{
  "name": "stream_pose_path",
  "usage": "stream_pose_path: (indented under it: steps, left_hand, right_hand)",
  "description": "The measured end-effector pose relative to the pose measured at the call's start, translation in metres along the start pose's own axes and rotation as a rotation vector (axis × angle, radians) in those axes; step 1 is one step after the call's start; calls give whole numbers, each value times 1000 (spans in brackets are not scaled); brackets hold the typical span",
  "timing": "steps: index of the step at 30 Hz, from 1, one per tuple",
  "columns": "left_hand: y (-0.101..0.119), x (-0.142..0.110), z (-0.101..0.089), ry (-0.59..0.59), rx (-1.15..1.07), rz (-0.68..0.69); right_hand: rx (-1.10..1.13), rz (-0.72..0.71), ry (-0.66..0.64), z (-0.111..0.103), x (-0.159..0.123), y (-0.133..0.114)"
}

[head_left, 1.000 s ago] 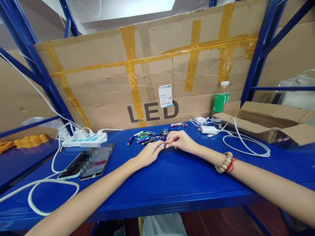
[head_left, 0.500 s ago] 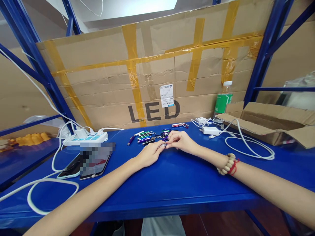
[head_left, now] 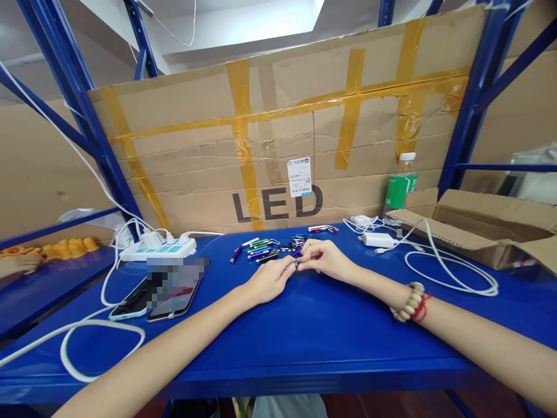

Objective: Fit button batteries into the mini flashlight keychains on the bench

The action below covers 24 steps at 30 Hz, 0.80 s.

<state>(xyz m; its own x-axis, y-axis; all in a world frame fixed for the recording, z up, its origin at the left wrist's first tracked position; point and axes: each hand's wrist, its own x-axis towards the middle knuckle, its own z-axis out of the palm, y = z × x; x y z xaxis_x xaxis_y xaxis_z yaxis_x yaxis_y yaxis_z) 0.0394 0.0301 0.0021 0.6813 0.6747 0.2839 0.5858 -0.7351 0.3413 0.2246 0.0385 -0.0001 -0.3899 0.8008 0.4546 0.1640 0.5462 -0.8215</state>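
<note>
My left hand (head_left: 270, 280) rests low over the blue tabletop, its thumb and fingers closed on a small purple flashlight (head_left: 296, 252) with a silvery end. From the other side, my right hand (head_left: 327, 259) pinches at that silvery end; the fingertips of both hands almost meet and hide most of the piece. Just behind them lies a loose pile of small metallic flashlights (head_left: 260, 251) in purple, green, blue and black, some with clips. A red flashlight (head_left: 320, 229) lies apart, behind my right hand.
To the left are a white power strip (head_left: 163, 250) with plugs and two phones (head_left: 177, 299). White cables with a charger (head_left: 379, 240), a bottle (head_left: 400, 188) and an open cardboard box (head_left: 461, 235) occupy the right. Another person's hand (head_left: 21, 265) shows at far left.
The view has shifted slightly, so the scene sits lower and farther right. Both hands stay together on the small piece; its purple body shows more now. Another person's hand has appeared at far left.
</note>
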Motion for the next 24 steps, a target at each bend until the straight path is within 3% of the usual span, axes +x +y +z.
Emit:
stream_pose_path:
  steps: [24]
  left_hand:
    - [-1,1,2,9,17,6]
  right_hand:
    - [-18,1,-26,0,0,1]
